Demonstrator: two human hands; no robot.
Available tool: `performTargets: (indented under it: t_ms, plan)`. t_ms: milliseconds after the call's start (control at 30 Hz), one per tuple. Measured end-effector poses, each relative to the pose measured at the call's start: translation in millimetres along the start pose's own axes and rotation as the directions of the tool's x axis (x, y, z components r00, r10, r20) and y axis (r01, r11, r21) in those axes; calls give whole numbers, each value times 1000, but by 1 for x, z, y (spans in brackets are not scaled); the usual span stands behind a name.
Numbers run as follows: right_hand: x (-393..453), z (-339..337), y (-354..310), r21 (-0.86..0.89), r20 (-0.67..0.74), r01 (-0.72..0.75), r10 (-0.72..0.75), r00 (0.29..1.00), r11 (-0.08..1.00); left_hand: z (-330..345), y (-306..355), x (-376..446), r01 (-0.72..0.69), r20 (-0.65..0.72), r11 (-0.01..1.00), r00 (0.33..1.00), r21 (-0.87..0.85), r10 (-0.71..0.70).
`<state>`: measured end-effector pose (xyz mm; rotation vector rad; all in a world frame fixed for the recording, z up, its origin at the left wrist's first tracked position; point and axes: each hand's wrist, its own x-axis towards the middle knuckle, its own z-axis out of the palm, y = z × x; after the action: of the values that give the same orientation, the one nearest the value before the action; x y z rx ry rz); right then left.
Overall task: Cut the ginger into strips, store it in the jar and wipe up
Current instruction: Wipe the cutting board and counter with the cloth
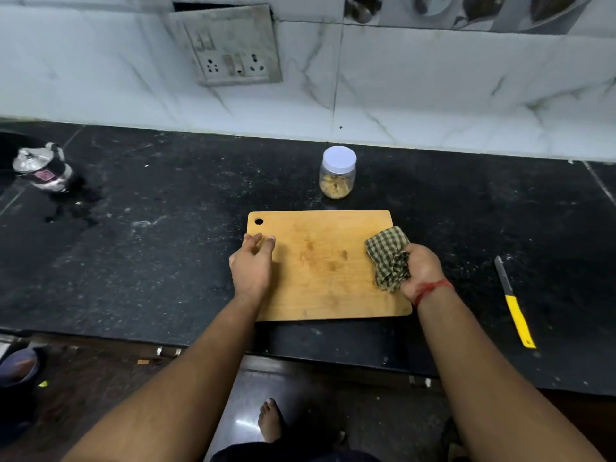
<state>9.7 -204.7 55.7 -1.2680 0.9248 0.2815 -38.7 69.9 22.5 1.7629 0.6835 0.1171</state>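
Ginger [336,186] was sealed in the jar [337,171] just behind the cutting board [320,265]. A checked cloth [388,258] was bunched in the right hand [421,273]; the left hand [253,261] was laid flat on the board. Hard wiping might shove the board into the jar.

Right hand [422,271]: fingers buried in the checked cloth [389,258]; fingertips not visible. The cloth and hand cover the cutting board [320,261] edge at 3 o'clock. Left hand [252,266] and forearm hide the board's corner at 7 o'clock. Jar [337,172] contents: pale pieces behind the plastic, too small to confirm as strips. Metal container [43,168] at 9 o'clock: blurred, possibly a lidded can. Wall items at 1 o'clock cut by the top edge. Knife [515,301] blade dark against the counter [150,261], edge indistinct.
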Motion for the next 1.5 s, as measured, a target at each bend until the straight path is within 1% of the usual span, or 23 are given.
performTargets:
  t_ms: [267, 400, 500, 633, 700, 767, 800, 833, 867, 900, 967, 1000, 1067, 1133, 1200, 1267, 1300, 1333, 1367, 1400, 1433, 1467, 1500]
  plan:
    - [-5, 124, 11, -106, 91, 3, 6, 996, 994, -81, -7, 72, 48, -134, 997, 990, 66, -39]
    - [-2, 175, 10, -174, 136, 22, 2, 991, 984, -111, -14, 94, 106, -182, 990, 979, 96, -87]
    - [-2, 200, 10, -206, 147, 36, -5, 989, 978, -126, -24, 105, 128, -186, 987, 977, 93, -109]
    - [2, 213, 16, -265, 136, 34, 2, 991, 964, -133, -30, 110, 119, -188, 987, 977, 112, -97]
    - [4, 213, 19, -295, 130, 32, 6, 992, 955, -133, -32, 109, 106, -188, 979, 980, 174, -72]
    - [6, 209, 22, -290, 123, 36, 0, 992, 956, -128, -33, 108, 70, -172, 936, 985, 345, -11]
    - [8, 207, 22, -266, 130, 37, -2, 991, 963, -125, -34, 108, 26, -151, 882, 987, 471, 51]
    - [8, 204, 23, -252, 136, 44, -10, 991, 967, -119, -34, 108, -32, -112, 807, 986, 590, 121]
    - [9, 202, 24, -242, 146, 63, -29, 989, 968, -112, -32, 106, -96, -58, 730, 981, 676, 183]
    - [7, 197, 25, -218, 157, 93, -59, 986, 972, -102, -28, 103, -169, 18, 667, 974, 726, 227]
    - [-2, 184, 28, -125, 177, 131, -107, 978, 984, -80, -17, 93, -321, 185, 583, 942, 747, 282]
    - [-5, 174, 29, -48, 193, 127, -115, 974, 991, -66, -11, 88, -397, 268, 545, 915, 739, 302]
    - [-6, 147, 29, 96, 216, 51, -71, 974, 994, -40, -4, 77, -519, 402, 478, 854, 709, 330]
    - [-5, 117, 26, 184, 235, -22, -22, 972, 983, -16, -1, 66, -599, 488, 416, 800, 685, 348]
    - [5, 82, 19, 190, 215, 12, -54, 975, 982, 9, 1, 53, -662, 557, 355, 748, 660, 361]
    - [20, 52, 11, 123, 142, 130, -147, 979, 984, 32, 2, 41, -705, 609, 320, 708, 633, 357]
    - [26, 42, 5, 39, 77, 201, -203, 976, 979, 41, 2, 36, -717, 625, 307, 696, 626, 353]
    - [34, 33, -3, -83, 15, 277, -277, 961, 957, 50, 2, 33, -725, 635, 294, 688, 623, 350]
    - [40, 28, -12, -216, -32, 343, -358, 933, 914, 58, 2, 30, -727, 639, 279, 685, 627, 349]
    - [49, 24, -20, -339, -38, 408, -446, 894, 848, 65, 2, 26, -722, 635, 269, 691, 638, 346]
    - [57, 23, -28, -447, -2, 483, -541, 841, 753, 70, 1, 24, -711, 626, 267, 701, 651, 342]
    - [66, 24, -34, -546, 63, 549, -622, 780, 633, 73, 0, 21, -695, 612, 275, 717, 664, 335]
    - [77, 26, -39, -634, 158, 595, -671, 724, 493, 77, -1, 17, -675, 593, 288, 736, 680, 326]
